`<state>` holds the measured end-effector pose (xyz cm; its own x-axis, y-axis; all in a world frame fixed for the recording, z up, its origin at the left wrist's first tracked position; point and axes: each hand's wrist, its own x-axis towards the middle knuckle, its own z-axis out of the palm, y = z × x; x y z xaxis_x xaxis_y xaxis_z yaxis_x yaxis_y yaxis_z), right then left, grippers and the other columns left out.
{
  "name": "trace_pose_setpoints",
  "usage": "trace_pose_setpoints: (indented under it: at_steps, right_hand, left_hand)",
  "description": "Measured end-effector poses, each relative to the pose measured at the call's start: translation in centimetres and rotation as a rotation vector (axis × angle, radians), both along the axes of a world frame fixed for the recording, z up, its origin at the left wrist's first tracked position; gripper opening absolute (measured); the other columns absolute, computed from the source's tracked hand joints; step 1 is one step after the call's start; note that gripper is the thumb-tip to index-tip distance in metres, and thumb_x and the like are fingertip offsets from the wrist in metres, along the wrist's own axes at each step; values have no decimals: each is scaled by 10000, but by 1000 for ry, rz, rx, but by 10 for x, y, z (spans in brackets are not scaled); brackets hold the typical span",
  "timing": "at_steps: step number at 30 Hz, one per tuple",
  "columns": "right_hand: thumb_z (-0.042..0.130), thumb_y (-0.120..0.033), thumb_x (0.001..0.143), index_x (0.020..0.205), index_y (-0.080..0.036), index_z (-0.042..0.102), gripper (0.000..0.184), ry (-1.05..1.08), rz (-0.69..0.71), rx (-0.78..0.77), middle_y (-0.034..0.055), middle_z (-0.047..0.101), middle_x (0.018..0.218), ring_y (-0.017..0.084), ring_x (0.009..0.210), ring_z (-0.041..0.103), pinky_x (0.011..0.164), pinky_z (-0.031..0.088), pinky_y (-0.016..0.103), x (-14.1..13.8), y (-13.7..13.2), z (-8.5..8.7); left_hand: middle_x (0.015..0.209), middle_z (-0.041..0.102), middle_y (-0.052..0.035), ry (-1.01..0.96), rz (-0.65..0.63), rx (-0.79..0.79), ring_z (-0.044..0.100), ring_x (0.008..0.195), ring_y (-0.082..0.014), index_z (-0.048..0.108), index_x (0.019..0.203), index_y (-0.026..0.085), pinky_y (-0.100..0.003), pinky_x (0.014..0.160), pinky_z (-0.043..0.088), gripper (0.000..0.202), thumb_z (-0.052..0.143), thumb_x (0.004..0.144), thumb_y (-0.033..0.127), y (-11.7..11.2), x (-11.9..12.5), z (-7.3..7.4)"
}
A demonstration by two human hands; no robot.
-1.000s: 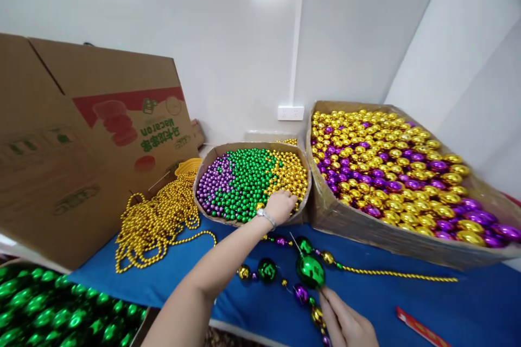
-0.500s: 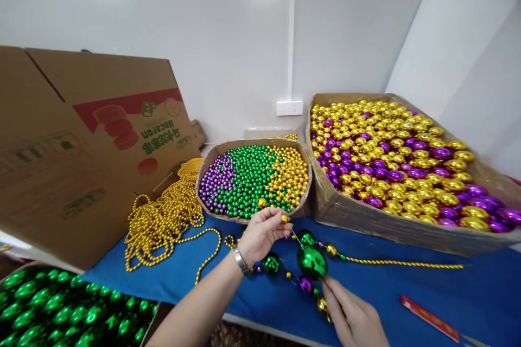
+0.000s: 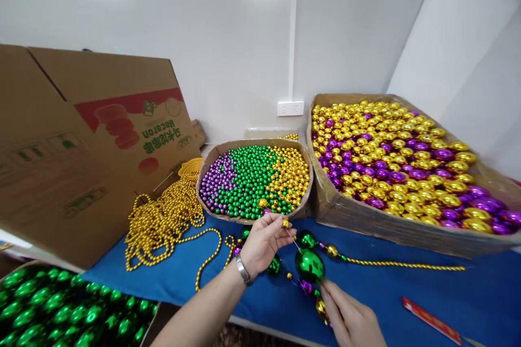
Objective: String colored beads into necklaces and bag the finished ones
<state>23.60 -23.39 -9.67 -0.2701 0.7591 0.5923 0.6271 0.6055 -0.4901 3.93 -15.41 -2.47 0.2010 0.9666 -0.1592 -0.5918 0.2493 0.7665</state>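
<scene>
My left hand (image 3: 262, 241), with a metal band at its wrist, pinches a small gold bead (image 3: 286, 224) between thumb and finger. A thin string runs from that bead down to a large shiny green bead (image 3: 309, 265). At the lower end of the green bead, the fingers of my right hand (image 3: 352, 314) are closed on the bead strand; the exact grip point is partly hidden. Below it hang a purple bead (image 3: 306, 286) and a larger gold bead (image 3: 321, 309). More of the strand lies behind, with another green bead (image 3: 306, 239) and a gold one (image 3: 332, 250).
An oval box (image 3: 199, 190) of small purple, green and gold beads stands ahead. Right of it is a big carton (image 3: 366, 230) of gold and purple beads. Gold bead chains (image 3: 163, 227), a cardboard box (image 3: 93, 173) and green beads (image 3: 73, 309) are left. A red strip (image 3: 431, 321) lies right.
Both hands stay closed in nearly the same places. The left hand, with the gold bead, has shifted slightly down and right; the large green bead has moved slightly down and left.
</scene>
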Motion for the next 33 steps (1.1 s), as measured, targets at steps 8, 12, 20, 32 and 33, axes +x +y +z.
trace_pose_setpoints:
  at_steps: [8,12,20,32,33]
  right_hand:
    - [349,-340,944,1026,-186,614,317,28,-28,-50,76,732,818,162,647,702,560,543,193,0,2,-7]
    - [355,-404,937,947,-221,566,280,127,-46,-277,17,695,624,149,485,658,444,502,178,-3,3,-8]
    - [323,-380,945,987,-233,557,280,220,54,-325,48,708,773,152,651,695,568,537,176,-3,7,-5]
    - [391,-363,934,845,-219,587,259,175,-37,-270,10,617,726,119,615,629,571,494,171,1,10,-7]
    - [391,-365,932,850,-218,589,260,158,-46,-234,18,625,743,126,635,633,583,495,178,2,11,-8]
  left_hand:
    - [806,649,-46,160,46,117,647,741,-172,601,830,135,-276,672,499,309,758,668,346,-13,9,-5]
    - [748,638,-36,320,52,199,584,682,-129,632,811,128,-248,662,472,295,757,662,350,-22,16,-14]
    - [763,639,-40,453,60,263,554,687,-125,646,807,134,-224,648,428,274,722,695,372,-22,14,-17]
    - [910,667,-78,597,-80,378,594,809,-171,656,990,158,-262,707,461,319,615,790,403,-19,3,-9]
    - [902,663,-74,597,-41,366,592,794,-166,647,994,159,-257,687,465,325,616,787,407,-16,6,-10]
